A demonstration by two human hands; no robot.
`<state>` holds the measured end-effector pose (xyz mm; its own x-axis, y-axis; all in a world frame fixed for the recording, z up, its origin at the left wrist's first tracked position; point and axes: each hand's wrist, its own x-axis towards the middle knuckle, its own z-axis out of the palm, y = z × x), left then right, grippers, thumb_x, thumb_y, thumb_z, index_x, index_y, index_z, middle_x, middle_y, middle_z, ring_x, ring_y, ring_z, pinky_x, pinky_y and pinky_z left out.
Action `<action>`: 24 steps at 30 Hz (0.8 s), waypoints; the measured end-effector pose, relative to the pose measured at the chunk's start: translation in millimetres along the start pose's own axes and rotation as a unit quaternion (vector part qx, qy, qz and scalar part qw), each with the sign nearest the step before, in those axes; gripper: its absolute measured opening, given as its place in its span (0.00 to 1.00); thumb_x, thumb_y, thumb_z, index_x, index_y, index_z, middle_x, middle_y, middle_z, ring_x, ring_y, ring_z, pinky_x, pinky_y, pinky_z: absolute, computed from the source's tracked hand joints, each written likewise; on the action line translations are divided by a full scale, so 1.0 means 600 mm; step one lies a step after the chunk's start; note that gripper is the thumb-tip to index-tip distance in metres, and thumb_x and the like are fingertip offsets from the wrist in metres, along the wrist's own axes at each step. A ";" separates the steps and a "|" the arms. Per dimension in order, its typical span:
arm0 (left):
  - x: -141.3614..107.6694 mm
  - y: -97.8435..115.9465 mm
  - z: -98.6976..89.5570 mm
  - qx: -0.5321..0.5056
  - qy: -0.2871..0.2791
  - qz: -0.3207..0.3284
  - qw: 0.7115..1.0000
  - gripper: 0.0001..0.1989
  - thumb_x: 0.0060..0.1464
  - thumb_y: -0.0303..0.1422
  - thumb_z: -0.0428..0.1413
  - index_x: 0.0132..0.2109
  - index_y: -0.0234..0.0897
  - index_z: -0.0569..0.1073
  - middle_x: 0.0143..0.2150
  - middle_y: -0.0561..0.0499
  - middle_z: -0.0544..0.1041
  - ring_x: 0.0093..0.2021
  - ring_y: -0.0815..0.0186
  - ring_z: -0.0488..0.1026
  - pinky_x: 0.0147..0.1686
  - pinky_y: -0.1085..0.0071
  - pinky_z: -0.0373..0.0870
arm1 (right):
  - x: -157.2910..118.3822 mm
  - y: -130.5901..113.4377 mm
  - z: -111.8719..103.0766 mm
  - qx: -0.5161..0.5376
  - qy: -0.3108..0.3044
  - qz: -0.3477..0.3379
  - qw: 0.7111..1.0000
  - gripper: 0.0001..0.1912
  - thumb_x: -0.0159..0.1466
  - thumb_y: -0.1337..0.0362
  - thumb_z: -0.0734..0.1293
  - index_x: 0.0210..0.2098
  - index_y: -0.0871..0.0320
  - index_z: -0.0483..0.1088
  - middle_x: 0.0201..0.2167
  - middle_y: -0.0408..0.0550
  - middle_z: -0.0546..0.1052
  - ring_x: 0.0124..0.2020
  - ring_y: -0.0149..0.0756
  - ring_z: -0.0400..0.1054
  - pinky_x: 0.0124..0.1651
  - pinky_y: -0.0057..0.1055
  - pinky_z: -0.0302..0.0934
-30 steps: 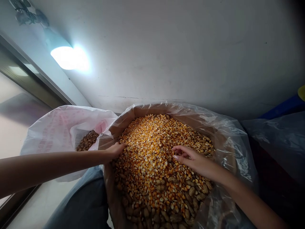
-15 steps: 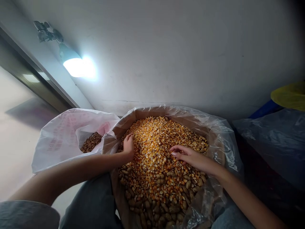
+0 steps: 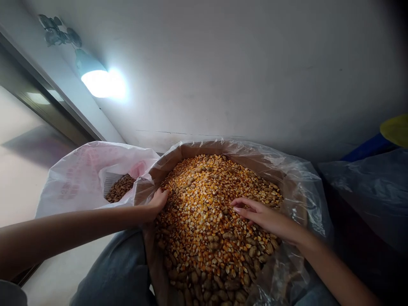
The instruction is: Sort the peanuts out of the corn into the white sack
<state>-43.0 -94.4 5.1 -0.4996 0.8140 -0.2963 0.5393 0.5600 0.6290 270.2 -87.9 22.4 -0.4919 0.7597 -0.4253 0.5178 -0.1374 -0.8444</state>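
1. The right hand (image 3: 259, 216) lies palm down on the heap of corn kernels (image 3: 207, 204), nearest the middle. Its fingers (image 3: 240, 207) sit close together and lightly curved, tips just sunk in, with nothing visibly clamped. Low, relaxed fingers like these seem the right way to work loose grain, since they disturb little of the heap.
2. The left hand (image 3: 156, 205) is at the heap's left edge, its fingertips buried, so I cannot tell whether they are apart or gripping. Working slightly further from the edge would likely keep kernels from spilling over.
3. The kernels fill a cardboard box (image 3: 204, 149) lined with clear plastic (image 3: 306, 204). Peanuts in shells (image 3: 219, 278) mix among them on the near side.
4. Just left of the box, a white woven sack (image 3: 73, 182) holds a second lot of peanuts (image 3: 120, 188).
5. To the right lies a dark plastic sheet (image 3: 360, 191). Farthest off are the wall (image 3: 255, 76) and a glowing lamp (image 3: 95, 80).
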 end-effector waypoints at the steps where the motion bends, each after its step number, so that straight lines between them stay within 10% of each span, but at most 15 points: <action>1: -0.004 -0.003 0.005 0.027 -0.007 -0.015 1.000 0.21 0.46 0.42 0.46 0.48 0.40 0.65 0.52 0.46 0.66 0.53 0.56 0.59 0.50 0.61 0.56 | -0.001 0.000 0.000 0.001 -0.003 0.000 1.000 0.24 0.54 0.47 0.57 0.45 0.51 0.63 0.45 0.47 0.67 0.44 0.41 0.62 0.40 0.32 0.58; 12: 0.024 0.042 0.071 -0.014 0.096 -0.088 0.991 0.22 0.49 0.42 0.41 0.50 0.40 0.62 0.52 0.42 0.62 0.53 0.51 0.57 0.51 0.57 0.52 | -0.006 -0.004 0.001 0.019 -0.021 0.000 1.000 0.22 0.55 0.47 0.57 0.43 0.52 0.63 0.38 0.46 0.69 0.37 0.36 0.63 0.34 0.29 0.57; 20: 0.012 0.142 0.133 -0.223 0.006 0.042 0.974 0.19 0.52 0.40 0.39 0.49 0.42 0.63 0.52 0.53 0.65 0.50 0.67 0.63 0.46 0.73 0.61 | -0.010 -0.010 0.000 0.059 -0.010 0.012 0.998 0.21 0.55 0.49 0.58 0.42 0.55 0.63 0.34 0.46 0.68 0.36 0.33 0.63 0.35 0.27 0.57; 24: 0.009 0.176 0.102 -0.315 -0.120 0.105 0.936 0.20 0.50 0.42 0.43 0.51 0.48 0.61 0.55 0.55 0.62 0.52 0.63 0.61 0.48 0.66 0.59 | -0.017 -0.021 -0.003 0.049 0.002 0.020 0.999 0.22 0.56 0.48 0.57 0.43 0.55 0.62 0.35 0.47 0.68 0.35 0.33 0.63 0.35 0.27 0.57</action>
<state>52.6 -21.6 25.8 -0.2202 0.9493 -0.2245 0.0637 0.2437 0.9678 269.9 -92.6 37.9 -0.4695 0.7546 -0.4583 0.4653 -0.2297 -0.8548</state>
